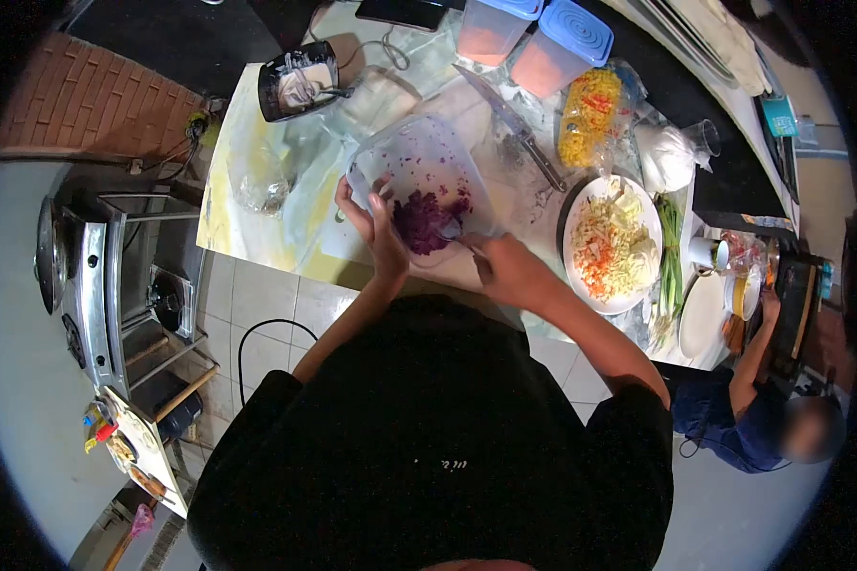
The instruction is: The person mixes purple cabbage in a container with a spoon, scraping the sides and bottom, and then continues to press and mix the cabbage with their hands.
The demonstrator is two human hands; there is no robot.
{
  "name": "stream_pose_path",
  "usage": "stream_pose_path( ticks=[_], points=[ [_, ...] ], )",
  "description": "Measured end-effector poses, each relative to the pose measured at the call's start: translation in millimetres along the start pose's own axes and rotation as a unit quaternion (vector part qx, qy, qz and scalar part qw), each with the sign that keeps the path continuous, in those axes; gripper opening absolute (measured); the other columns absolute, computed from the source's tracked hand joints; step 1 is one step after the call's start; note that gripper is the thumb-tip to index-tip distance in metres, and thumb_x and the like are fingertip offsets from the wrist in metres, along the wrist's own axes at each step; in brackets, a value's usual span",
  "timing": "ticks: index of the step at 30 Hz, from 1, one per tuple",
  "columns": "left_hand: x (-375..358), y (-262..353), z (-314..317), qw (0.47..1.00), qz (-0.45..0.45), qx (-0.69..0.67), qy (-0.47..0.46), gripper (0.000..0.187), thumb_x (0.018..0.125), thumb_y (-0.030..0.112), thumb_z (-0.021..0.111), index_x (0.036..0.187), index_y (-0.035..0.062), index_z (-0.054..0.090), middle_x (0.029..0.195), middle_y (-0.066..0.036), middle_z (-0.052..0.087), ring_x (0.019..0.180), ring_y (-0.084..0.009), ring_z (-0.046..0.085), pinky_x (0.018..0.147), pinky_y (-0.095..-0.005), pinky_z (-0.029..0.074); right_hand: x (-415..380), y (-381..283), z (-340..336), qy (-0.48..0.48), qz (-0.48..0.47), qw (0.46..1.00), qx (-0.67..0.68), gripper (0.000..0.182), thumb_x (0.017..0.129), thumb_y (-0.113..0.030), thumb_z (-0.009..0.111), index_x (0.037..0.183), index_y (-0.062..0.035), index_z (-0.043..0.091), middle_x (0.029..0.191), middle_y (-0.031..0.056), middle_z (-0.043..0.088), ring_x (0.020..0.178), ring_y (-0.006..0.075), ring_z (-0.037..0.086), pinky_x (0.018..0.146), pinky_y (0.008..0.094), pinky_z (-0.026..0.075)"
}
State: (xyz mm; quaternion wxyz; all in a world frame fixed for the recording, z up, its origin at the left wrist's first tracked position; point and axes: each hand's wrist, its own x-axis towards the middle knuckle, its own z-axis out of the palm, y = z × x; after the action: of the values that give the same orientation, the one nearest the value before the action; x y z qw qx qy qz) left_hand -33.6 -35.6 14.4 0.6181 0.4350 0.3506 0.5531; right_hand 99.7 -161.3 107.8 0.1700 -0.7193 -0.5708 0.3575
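A translucent plastic container [369, 164] stands at the table's near edge, with crumbly purple food [421, 225] heaped at its near end and bits stuck along its walls. My left hand [379, 224] grips the container's left side, its fingers curled at the rim. In my right hand [507, 269] is the handle of a spoon [455, 233], whose head rests in the purple food. The fingers of the right hand are wrapped round the handle and partly hidden.
Beyond the container lies a knife [514, 127]. To the right are a plate [573, 285] of chopped vegetables, green onions [670, 243] and a bag of yellow food [588, 119]. A black tub [269, 88] stands back left. Another person [754, 419] is at the right.
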Motion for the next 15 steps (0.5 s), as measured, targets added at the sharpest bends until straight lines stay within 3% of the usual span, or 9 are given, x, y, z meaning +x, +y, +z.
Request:
stream_pose_path(
  ticks=[2, 7, 9, 13, 15],
  points=[
    [0, -5, -5, 0.999, -0.003, -0.035, -0.005, 0.069, 0.097, 0.044, 0.053, 0.144, 0.0098, 0.017, 0.136, -0.012, 0.036, 0.119, -0.0272, 0.048, 0.098, -0.0451, 0.036, -2, -8, -22, -0.002, -0.006, 0.996, 0.087, 0.035, 0.080, -0.001, 0.054, 0.114, 0.0002, 0.063, 0.086, 0.0275, 0.064, 0.085, 0.0425, 0.065, 0.075, 0.0493, 0.050],
    [0, -10, -7, 0.999, -0.003, -0.037, -0.002, 0.069, 0.097, 0.043, 0.053, 0.144, 0.0103, 0.015, 0.135, -0.012, 0.038, 0.119, -0.0280, 0.048, 0.098, -0.0450, 0.036, 3, -17, -24, 0.036, 0.008, 0.997, 0.062, 0.034, 0.081, 0.000, 0.054, 0.114, -0.0001, 0.064, 0.084, 0.0294, 0.063, 0.081, 0.0437, 0.064, 0.075, 0.0490, 0.050],
    [1, -9, -7, 1.000, 0.004, -0.031, -0.003, 0.067, 0.097, 0.042, 0.053, 0.144, 0.0103, 0.016, 0.135, -0.012, 0.038, 0.119, -0.0283, 0.048, 0.098, -0.0452, 0.036, 11, -15, -18, 0.034, -0.023, 0.999, 0.028, 0.031, 0.084, 0.001, 0.056, 0.113, 0.0005, 0.065, 0.080, 0.0266, 0.064, 0.070, 0.0380, 0.065, 0.066, 0.0424, 0.049],
    [4, -10, -6, 0.998, 0.022, -0.047, -0.025, 0.061, 0.098, 0.038, 0.052, 0.142, 0.0096, 0.020, 0.133, -0.012, 0.039, 0.117, -0.0291, 0.049, 0.098, -0.0459, 0.037, 24, -8, 2, 0.059, -0.077, 0.995, 0.033, 0.032, 0.083, 0.001, 0.055, 0.113, 0.0002, 0.065, 0.079, 0.0262, 0.063, 0.075, 0.0401, 0.065, 0.067, 0.0460, 0.049],
    [4, -13, -8, 0.998, 0.010, -0.052, -0.022, 0.059, 0.098, 0.037, 0.052, 0.141, 0.0095, 0.022, 0.132, -0.012, 0.040, 0.117, -0.0294, 0.050, 0.098, -0.0460, 0.038, 21, -19, 2, 0.003, 0.016, 1.000, 0.027, 0.032, 0.082, 0.002, 0.054, 0.112, 0.0007, 0.065, 0.080, 0.0274, 0.064, 0.078, 0.0404, 0.065, 0.071, 0.0463, 0.050]
  ],
)
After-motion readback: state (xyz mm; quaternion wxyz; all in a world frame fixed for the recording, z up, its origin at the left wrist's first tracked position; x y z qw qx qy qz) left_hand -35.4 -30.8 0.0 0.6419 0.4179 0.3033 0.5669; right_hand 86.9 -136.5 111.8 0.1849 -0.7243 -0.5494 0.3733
